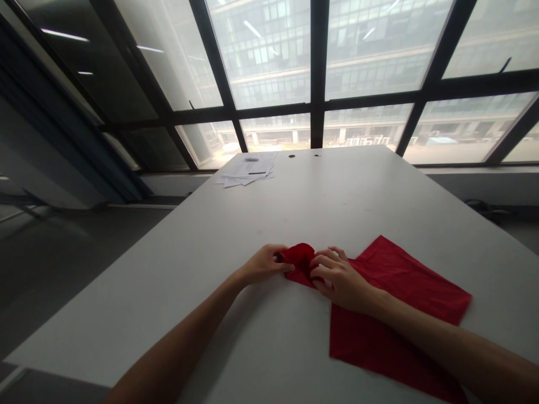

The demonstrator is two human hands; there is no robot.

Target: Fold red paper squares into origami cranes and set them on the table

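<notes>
A small folded red piece (pixel 300 259), of paper or thin cloth, is between my hands above the white table, its top edge rounded and its middle gaping darkly. My left hand (pixel 268 262) pinches its left end between thumb and fingers. On the right side, the bent fingers of my right hand (pixel 339 278) grip it, with the fingertips partly hidden behind its edge. Under and beside my right forearm lie creased red sheets (pixel 410 276) of similar material, overlapping at angles. The forearm covers part of them.
The white table (pixel 168 292) stretches away towards a large window with dark frames (pixel 316 67). Loose white papers (pixel 246 171) are piled at its far left, near a round hole (pixel 291 156). Dark cables (pixel 488 210) lie beyond the right edge. A dark curtain (pixel 84 123) hangs at left.
</notes>
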